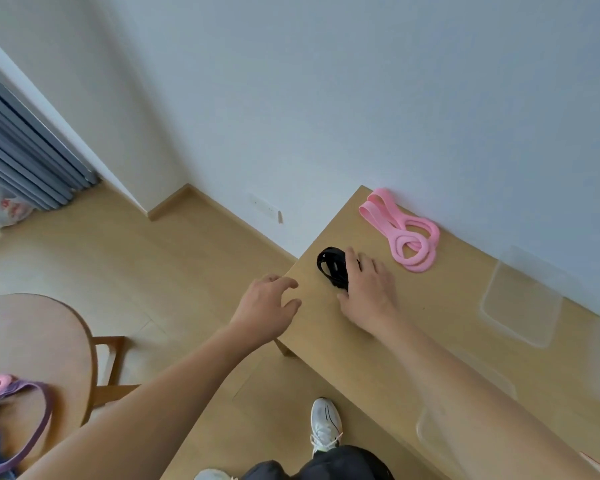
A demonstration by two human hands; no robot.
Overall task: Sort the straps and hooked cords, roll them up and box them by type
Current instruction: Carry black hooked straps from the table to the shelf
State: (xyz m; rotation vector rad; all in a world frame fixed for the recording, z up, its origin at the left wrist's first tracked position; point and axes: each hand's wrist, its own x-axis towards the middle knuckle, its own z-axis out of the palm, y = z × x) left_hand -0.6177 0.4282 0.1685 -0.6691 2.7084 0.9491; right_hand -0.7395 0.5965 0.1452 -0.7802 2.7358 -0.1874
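A coiled black strap [330, 266] lies near the left end of the wooden table [440, 327]. My right hand [369, 292] rests on the strap's right side, with its fingers curled over it. My left hand [269, 304] hovers just off the table's left edge, fingers loosely bent and holding nothing. A rolled pink band [404, 233] lies against the wall at the back of the table. Purple and pink bands [18, 420] lie in a heap on the round table at lower left.
Clear plastic boxes [523, 299] stand on the table to the right, and a clear lid [465, 407] lies nearer me. The round wooden table [35, 344] stands at left. My white shoe [324, 422] is on the wooden floor below.
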